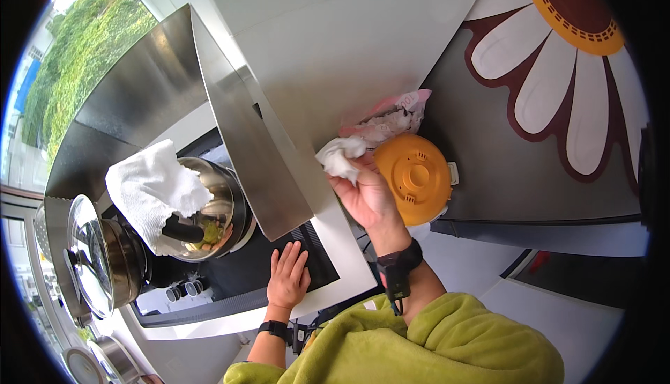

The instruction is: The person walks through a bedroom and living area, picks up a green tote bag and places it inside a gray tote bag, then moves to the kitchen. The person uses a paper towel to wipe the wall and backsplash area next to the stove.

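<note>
My right hand (366,195) holds a crumpled white tissue or wipe (341,158) between its fingers, beside an orange round lid (419,178). Behind it lies an opened pink plastic pack (390,119) with white material showing inside. My left hand (288,274) rests flat, palm down, on the black cooktop (251,279) near its front edge, holding nothing. To the left of that hand, a shiny metal pot or kettle (214,200) with a black handle (183,229) stands on the cooktop. A white cloth (152,190) is draped over part of it.
A steel splash guard (251,153) bends around the cooktop. At the left stands another metal pot (123,263), with a glass lid (89,258) tilted upright against it. Two control knobs (184,290) sit near the cooktop's front. A grey panel with a large flower (544,80) is at the right.
</note>
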Demonstrator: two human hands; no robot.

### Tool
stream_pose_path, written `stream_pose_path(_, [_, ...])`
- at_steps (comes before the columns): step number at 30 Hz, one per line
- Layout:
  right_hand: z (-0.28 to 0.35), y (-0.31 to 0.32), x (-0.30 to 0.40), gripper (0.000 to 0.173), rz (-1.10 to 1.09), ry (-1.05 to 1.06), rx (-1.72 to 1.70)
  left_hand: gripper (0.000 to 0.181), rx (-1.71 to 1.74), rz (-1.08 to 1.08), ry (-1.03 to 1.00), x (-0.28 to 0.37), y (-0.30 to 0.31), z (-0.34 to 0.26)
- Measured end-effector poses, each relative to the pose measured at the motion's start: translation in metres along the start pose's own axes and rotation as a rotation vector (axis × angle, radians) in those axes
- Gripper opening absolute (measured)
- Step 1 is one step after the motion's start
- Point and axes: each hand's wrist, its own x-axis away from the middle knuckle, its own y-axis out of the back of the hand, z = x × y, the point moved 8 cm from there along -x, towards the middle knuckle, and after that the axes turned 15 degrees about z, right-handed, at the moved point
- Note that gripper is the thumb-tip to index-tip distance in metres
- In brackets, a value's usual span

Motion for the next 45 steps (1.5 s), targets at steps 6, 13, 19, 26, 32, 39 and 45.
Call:
stream_pose_path(6, [-0.032,0.05,-0.013,0.03,-0.528,0.049,0.014,0.045,0.011,0.01,0.005,0.0,-0.002,0.001])
stream_pose_path(13, [-0.035,0.054,-0.045,0.033,-0.533,0.155,0.305,0.043,-0.028,0.027,0.014,0.0,-0.002,0.0])
stream_pose_path(19, [-0.026,0.051,-0.051,0.027,-0.584,0.301,0.358,0.044,-0.016,0.023,0.017,0.001,-0.002,0.002])
stream_pose_path(26, [0.023,-0.069,-0.076,0.017,-0.245,0.549,0.827,0.043,-0.021,0.061,0.039,0.005,-0.01,0.007])
stream_pose_path(32, [0.098,-0.128,-0.077,0.015,-0.421,0.764,1.275,0.042,-0.048,0.062,0.021,0.003,-0.008,0.004])
stream_pose_path(39, [0.077,-0.152,-0.057,0.025,-0.095,1.162,1.884,0.043,-0.033,0.041,0.018,0.0,-0.003,0.0])
stream_pose_path(45, [0.073,-0.149,-0.057,0.027,-0.034,1.268,1.956,0.045,-0.038,0.033,0.014,0.0,-0.002,0.0])
